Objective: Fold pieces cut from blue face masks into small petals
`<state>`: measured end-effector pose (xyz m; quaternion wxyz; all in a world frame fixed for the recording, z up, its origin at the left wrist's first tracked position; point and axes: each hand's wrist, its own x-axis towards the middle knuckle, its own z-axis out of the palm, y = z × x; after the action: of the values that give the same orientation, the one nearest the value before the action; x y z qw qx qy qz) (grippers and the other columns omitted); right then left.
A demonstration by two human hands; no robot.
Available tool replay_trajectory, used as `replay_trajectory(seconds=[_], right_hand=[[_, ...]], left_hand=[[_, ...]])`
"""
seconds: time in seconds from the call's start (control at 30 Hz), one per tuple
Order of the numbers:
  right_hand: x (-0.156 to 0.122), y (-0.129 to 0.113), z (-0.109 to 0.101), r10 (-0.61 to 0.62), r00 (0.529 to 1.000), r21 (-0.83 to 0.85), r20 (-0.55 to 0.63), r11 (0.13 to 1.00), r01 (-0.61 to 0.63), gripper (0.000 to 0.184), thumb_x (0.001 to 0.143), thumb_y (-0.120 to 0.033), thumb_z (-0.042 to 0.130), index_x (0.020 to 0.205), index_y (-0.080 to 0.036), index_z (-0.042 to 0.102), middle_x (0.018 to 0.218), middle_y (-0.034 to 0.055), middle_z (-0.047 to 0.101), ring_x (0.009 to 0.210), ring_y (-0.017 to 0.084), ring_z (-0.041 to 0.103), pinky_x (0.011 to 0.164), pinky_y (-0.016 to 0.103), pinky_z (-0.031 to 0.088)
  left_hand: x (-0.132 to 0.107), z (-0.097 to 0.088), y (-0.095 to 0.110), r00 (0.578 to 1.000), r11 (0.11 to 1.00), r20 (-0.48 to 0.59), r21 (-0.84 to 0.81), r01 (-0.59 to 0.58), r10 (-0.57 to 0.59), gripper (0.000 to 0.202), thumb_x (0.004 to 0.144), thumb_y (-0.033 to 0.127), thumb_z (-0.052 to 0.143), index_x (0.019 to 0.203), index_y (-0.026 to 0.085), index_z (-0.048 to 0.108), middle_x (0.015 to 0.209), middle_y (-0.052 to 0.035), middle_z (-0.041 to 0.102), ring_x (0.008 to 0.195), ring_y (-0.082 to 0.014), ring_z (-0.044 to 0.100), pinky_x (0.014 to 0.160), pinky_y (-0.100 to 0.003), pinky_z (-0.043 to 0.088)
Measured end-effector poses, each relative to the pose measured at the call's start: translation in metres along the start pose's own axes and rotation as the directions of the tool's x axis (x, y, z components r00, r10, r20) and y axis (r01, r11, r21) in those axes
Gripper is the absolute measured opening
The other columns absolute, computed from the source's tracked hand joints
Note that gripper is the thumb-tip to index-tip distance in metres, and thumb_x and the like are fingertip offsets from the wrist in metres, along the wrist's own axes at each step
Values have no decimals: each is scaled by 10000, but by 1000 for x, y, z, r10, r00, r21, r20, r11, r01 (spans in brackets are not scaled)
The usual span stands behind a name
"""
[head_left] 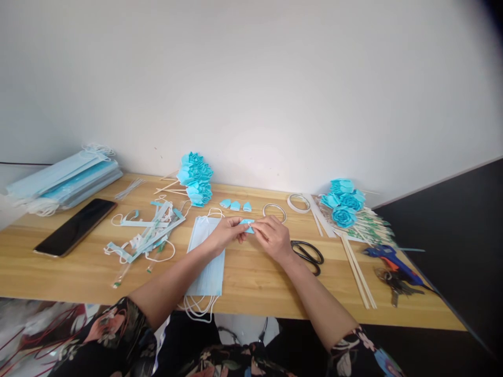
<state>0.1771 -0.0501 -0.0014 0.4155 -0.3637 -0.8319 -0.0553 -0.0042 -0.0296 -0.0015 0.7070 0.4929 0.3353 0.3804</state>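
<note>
A small light-blue piece of mask fabric (246, 225) is pinched between my two hands above the middle of the table. My left hand (228, 234) grips its left side with thumb and fingers. My right hand (272, 235) pinches its right edge, where a bit of white shows. Beneath my left hand and forearm lies a stack of blue face masks (206, 262) with white ear loops. Just behind the hands, three folded blue petals (235, 206) sit in a row. Black-handled scissors (308, 255) lie right of my right hand, their blades hidden.
Blue fabric flowers on sticks (195, 178) lie at the back left; more flowers (343, 201) are at the right. Tape rolls (298, 203), wooden sticks (357, 272) and a blue glue gun (396, 267) lie rightward. Mask scraps (147, 230), a phone (74, 226) and piled masks (66, 178) occupy the left.
</note>
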Motion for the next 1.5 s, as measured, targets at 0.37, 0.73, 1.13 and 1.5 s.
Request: replay_trajectory(seconds=[0.37,0.73,1.13,1.5], right_hand=[[0,-1,-4,4,990,3,144,1000,-5,338,846,-115,521,1141,-236,633,969,68,670,858,201,558,748,346,480],[0,2,-4,464,850,451,249,721,-526,339,882,-308,525,1216,-255,542,1001,47,640,868,172,606,762,320,504],[-2,4,6,548,786,609,285,529,-590,393,819,-305,600,1204,-244,551,845,-4,572,711,123,548,681,260,474],[-2,4,5,524,810,604,265,564,-563,355,838,-311,579,1184,-231,560,828,13,600,768,151,578,729,292,499]], left_hand=[[2,-2,0,997,997,-73,-75,22,-27,278,691,390,664,679,127,574,596,-28,600,523,-105,547,517,-228,410],[2,0,2,998,949,-46,314,-32,49,321,730,449,595,629,149,544,536,12,540,475,-88,488,480,-211,394],[2,2,-6,996,934,46,344,-94,83,335,749,471,631,698,152,542,574,25,522,506,-88,475,494,-216,386],[5,-1,-4,992,953,-58,291,-88,110,308,709,447,651,682,162,536,539,33,511,487,-86,469,496,-211,383]])
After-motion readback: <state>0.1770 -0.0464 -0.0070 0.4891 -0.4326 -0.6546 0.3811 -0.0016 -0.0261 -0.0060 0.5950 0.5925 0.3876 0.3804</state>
